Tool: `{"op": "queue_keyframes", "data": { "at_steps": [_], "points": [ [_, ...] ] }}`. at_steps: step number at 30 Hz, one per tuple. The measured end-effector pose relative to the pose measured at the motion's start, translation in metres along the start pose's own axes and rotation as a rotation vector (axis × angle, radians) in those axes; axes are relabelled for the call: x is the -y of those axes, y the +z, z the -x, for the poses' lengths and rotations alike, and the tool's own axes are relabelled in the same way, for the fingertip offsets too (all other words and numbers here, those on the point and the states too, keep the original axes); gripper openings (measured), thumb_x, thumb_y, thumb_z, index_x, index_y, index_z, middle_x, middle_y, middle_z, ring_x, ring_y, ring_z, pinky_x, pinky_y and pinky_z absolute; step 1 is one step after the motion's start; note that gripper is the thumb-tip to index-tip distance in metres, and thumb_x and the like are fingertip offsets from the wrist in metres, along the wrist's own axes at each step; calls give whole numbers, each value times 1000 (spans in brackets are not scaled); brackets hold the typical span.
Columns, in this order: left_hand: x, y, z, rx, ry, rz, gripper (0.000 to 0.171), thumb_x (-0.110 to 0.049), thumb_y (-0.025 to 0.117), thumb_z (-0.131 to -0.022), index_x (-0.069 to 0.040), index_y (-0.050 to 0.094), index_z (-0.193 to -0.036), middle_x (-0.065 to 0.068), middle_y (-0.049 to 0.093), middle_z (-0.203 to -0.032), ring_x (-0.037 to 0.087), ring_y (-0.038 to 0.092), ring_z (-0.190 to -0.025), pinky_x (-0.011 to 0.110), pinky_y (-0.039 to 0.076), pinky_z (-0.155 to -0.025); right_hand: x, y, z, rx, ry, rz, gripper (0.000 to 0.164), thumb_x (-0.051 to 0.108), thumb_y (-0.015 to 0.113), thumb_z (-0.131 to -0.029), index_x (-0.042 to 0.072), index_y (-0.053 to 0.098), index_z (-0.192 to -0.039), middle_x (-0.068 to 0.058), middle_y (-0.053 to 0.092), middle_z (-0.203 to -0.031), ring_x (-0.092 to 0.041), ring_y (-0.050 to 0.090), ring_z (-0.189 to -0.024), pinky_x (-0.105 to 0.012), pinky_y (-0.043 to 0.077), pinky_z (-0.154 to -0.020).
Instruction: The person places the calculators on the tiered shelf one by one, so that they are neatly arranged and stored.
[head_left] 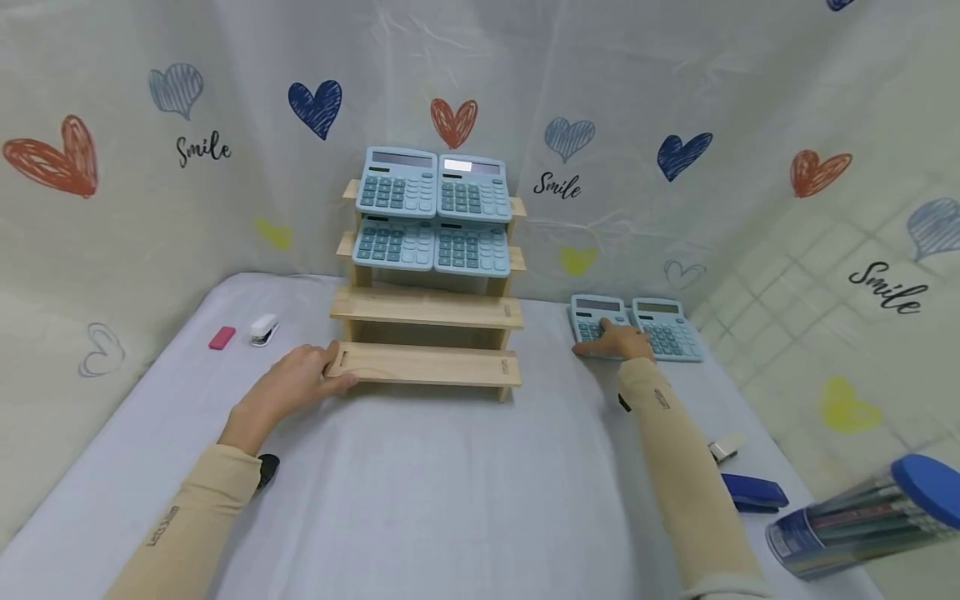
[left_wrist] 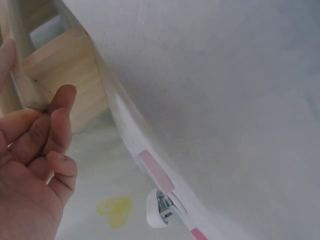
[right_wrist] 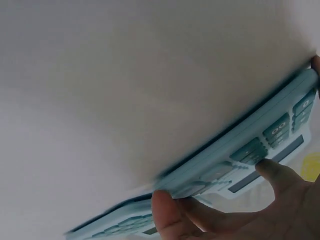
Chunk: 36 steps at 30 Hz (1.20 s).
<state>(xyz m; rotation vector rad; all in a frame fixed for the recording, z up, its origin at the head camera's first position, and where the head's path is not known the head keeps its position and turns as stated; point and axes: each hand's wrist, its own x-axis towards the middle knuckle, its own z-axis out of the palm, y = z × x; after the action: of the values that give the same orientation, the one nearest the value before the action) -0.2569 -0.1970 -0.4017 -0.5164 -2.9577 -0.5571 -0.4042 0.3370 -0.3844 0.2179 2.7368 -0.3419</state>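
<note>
A stepped wooden rack [head_left: 427, 364] stands at the back of the table. My left hand [head_left: 288, 383] grips the left end of its lowest shelf, with the fingers curled by the wood in the left wrist view. Over to the right, my right hand [head_left: 628, 343] holds a light blue calculator [head_left: 597, 305] by its side edges, one finger resting on the keys [right_wrist: 251, 151]. A second light blue calculator [head_left: 675, 337] lies right beside it. Pairs of matching calculators lean on the top shelf [head_left: 397, 183] and the one below [head_left: 472, 250]; the two lower shelves are bare.
Left of the rack lie a pink eraser [head_left: 222, 337] and a small white stapler [head_left: 264, 329]. Near the right edge are another small white stapler [head_left: 724, 450], a blue stapler [head_left: 753, 492] and a tub of pencils [head_left: 847, 525] with a blue lid. A patterned curtain [head_left: 480, 50] hangs behind.
</note>
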Motion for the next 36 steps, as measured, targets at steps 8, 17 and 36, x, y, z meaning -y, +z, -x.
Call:
{"op": "queue_keyframes", "data": {
  "at_steps": [8, 17, 36],
  "points": [
    [0, -1, 0, 0, -9, -15, 53, -40, 71, -92, 3, 54, -116, 7, 54, -74, 22, 51, -73, 34, 40, -64, 7, 4, 12, 7, -29, 31, 116, 75, 63, -81, 16, 5, -162, -48, -6, -154, -70, 2, -142, -80, 23, -106],
    [-2, 4, 1, 5, -12, 10, 58, -40, 71, -92, 7, 54, -122, 9, 57, -77, 22, 51, -74, 34, 42, -64, 11, 19, 29, -76, -108, 31, 112, 71, 66, -82, 16, 9, -162, -52, -5, -151, -75, -1, -138, -84, 22, -102],
    [-1, 1, 0, -14, -12, -18, 49, -42, 71, -91, 1, 55, -111, 8, 55, -75, 23, 51, -73, 34, 41, -63, 55, 6, 134, -297, -365, 84, 105, 76, 61, -81, 21, 22, -161, -33, 41, -132, -38, 47, -107, -51, 46, -82]
  ]
}}
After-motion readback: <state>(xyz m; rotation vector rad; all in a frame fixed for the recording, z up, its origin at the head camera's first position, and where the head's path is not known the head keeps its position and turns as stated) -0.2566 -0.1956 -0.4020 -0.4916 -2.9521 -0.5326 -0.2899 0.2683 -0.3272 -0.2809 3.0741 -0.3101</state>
